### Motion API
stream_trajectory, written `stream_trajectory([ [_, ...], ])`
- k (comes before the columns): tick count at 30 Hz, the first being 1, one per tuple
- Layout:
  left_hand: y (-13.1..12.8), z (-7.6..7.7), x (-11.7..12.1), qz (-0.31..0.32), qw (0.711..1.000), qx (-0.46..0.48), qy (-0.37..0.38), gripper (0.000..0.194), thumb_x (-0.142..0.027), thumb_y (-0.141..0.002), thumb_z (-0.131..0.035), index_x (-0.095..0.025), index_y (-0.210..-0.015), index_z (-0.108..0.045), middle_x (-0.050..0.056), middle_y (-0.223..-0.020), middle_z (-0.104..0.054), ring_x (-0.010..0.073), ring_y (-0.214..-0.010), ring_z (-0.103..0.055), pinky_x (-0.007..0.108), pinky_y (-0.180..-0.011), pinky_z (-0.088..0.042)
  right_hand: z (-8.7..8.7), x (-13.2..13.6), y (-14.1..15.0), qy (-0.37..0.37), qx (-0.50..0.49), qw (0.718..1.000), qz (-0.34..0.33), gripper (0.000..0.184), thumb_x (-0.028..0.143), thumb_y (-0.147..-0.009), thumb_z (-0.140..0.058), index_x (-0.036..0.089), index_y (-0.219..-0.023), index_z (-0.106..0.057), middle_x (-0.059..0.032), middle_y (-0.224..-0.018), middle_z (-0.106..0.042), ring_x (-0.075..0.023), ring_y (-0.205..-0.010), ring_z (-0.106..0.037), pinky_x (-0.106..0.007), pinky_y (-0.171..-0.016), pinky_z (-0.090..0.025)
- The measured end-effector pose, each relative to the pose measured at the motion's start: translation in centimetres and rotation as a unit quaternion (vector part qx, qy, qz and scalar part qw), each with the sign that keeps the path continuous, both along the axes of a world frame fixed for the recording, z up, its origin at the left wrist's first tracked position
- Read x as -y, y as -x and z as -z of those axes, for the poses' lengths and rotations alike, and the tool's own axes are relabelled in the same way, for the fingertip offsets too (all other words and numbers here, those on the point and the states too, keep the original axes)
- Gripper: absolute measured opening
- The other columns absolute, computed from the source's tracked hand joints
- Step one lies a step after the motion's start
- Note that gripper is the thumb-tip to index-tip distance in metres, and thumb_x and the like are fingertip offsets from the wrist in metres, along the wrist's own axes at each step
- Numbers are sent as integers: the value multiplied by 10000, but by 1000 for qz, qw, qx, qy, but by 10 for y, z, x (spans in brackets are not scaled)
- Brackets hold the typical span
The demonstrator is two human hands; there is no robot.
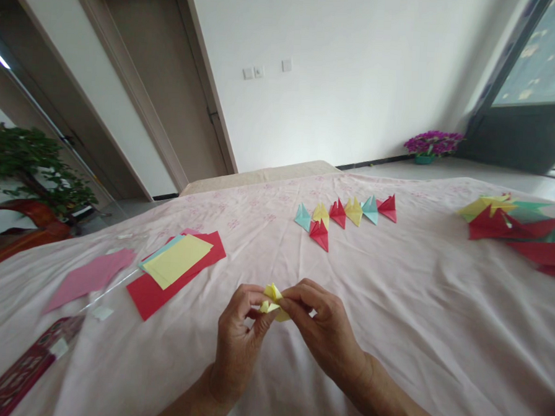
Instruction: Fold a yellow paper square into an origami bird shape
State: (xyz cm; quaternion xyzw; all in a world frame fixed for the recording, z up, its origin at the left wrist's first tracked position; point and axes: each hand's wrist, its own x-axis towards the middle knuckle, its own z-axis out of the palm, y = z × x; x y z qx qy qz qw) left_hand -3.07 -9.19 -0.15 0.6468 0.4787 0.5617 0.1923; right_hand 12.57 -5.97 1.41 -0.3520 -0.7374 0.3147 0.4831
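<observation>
Between my two hands, above the near middle of the cloth, is a small piece of folded yellow paper point(273, 291). My left hand point(242, 327) pinches its left side with thumb and fingers. From the right, my right hand point(323, 325) pinches the same piece, its thumb and forefinger close to the left fingertips. Part of the paper is hidden behind the fingers. Beyond the hands stands a row of small folded paper pieces in blue, yellow and red, with one red folded piece point(319, 234) in front of the row.
To the left lie stacked sheets, a yellow sheet point(178, 262) over a red sheet point(147, 297), and pink paper point(88, 279) in clear plastic. A dark red patterned object point(22, 368) is at lower left. Larger folded red paper point(495, 225) lies far right on the pale pink tablecloth point(421, 315).
</observation>
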Motion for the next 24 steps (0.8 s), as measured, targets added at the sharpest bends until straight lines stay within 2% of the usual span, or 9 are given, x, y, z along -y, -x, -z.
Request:
stream_trajectory([
  [3,0,0,0,2,1000,3,8,41,-212,-854,-637,-210,-837,-600,-8,-893,-590,132,-814,-580,211,-657,-479,0,1,-1,1,6,1000,-10,176,251,-922,-559,199,-819,-692,-13,-740,-628,-123,-673,-590,-229,-621,-422],
  [8,-2,-1,1,1,1000,14,27,42,-235,-844,-646,-209,-849,-613,-6,-871,-606,139,-801,-586,217,-660,-476,0,3,-1,-35,28,999,25,132,213,-886,-594,189,-792,-684,-16,-709,-612,-124,-628,-568,-239,-584,-396],
  [15,-3,-5,2,-17,992,68,103,112,-308,-834,-659,-204,-858,-628,-18,-784,-615,129,-711,-591,206,-620,-474,-1,8,-3,-93,39,994,-31,150,175,-903,-540,200,-997,-654,-32,-800,-613,-129,-697,-576,-243,-639,-427],
  [20,-3,-6,1,-21,985,95,139,173,-356,-814,-676,-195,-836,-620,-31,-723,-597,110,-633,-578,196,-567,-475,5,6,2,-108,59,992,12,131,177,-894,-560,205,-967,-665,-29,-781,-618,-134,-684,-572,-247,-629,-424],
  [24,-3,-3,0,-19,979,126,160,232,-371,-808,-682,-206,-927,-571,-33,-748,-623,105,-626,-601,192,-557,-486,8,5,3,-104,49,993,25,134,159,-895,-557,207,-938,-675,-23,-769,-622,-126,-671,-580,-233,-619,-422],
])
